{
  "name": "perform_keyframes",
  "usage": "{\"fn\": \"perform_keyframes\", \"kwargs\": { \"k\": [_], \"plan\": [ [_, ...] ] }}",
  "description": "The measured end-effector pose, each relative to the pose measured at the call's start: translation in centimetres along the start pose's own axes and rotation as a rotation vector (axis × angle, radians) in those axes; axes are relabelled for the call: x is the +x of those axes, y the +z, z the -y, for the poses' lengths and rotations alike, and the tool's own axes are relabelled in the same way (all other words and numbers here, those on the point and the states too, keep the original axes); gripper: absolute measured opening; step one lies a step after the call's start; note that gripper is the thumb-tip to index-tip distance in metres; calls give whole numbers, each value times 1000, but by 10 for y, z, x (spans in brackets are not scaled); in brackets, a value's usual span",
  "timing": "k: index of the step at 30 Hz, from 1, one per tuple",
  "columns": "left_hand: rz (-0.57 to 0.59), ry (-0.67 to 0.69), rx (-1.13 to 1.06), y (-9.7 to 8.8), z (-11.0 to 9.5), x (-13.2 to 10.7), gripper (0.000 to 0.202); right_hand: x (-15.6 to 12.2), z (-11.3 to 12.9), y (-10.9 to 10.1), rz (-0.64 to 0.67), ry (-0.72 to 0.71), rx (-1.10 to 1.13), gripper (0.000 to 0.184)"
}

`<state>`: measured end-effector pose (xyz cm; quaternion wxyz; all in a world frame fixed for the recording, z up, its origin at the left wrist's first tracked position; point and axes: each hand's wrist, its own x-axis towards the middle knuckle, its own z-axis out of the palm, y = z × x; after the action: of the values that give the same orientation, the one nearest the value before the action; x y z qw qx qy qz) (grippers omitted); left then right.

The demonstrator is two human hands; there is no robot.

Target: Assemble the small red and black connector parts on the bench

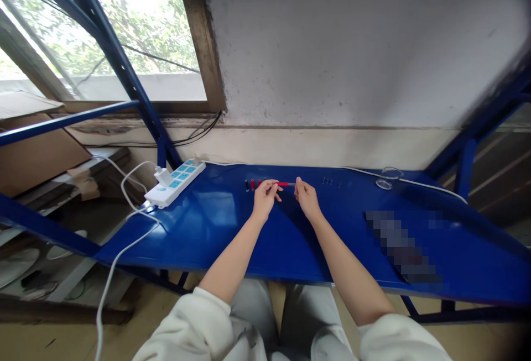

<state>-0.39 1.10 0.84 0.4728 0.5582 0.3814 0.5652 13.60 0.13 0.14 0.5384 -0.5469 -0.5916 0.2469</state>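
In the head view, a slim red pen-like stick (pixel 282 184) spans my two hands above the blue table. Its red part lies at the fingers of my left hand (pixel 264 198), which are closed on it. The other end is thin and clear or pale, and it runs to the pinched fingers of my right hand (pixel 306 198). Just left of my left hand stand a small black cylinder (pixel 246 185) and a small red cylinder (pixel 253 184), with more partly hidden behind the fingers. Beyond my right hand lie several tiny clear pieces (pixel 327 181), too small to name.
A white power strip (pixel 176 184) with a plug and cable sits at the table's left end. A clear round object (pixel 384 183), perhaps a roll of tape, lies back right by a white cable. A blurred-out dark flat item (pixel 402 247) rests on the blue table (pixel 215 239) at right.
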Motion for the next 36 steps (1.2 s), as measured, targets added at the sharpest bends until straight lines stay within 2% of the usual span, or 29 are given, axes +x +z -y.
{"fn": "perform_keyframes", "kwargs": {
  "k": [3, 7, 11, 16, 23, 30, 33, 36],
  "plan": [
    [-52, -27, -31, -4, -3, 1, 30, 3, -1, -3, -102, 59, 94, 54],
    [-38, -67, -10, -3, -6, 0, 30, 7, 2, -3, -105, 95, 197, 50],
    [25, -79, 15, 0, -6, -1, 32, 5, 8, -1, 19, 101, 230, 43],
    [21, -54, 9, 2, -4, -3, 32, 1, 11, -1, 204, 135, 233, 37],
    [-12, -56, 63, 1, -3, -2, 35, 3, 5, 0, 280, 60, 227, 33],
    [77, -108, 74, -1, -3, -2, 33, 4, -1, 2, 392, -52, 118, 29],
    [69, -96, 138, -3, -1, 0, 31, 12, -3, -3, 375, -68, 5, 27],
    [16, -3, 320, -5, 0, 0, 27, 28, -12, -11, 241, -39, -146, 25]
  ]
}}
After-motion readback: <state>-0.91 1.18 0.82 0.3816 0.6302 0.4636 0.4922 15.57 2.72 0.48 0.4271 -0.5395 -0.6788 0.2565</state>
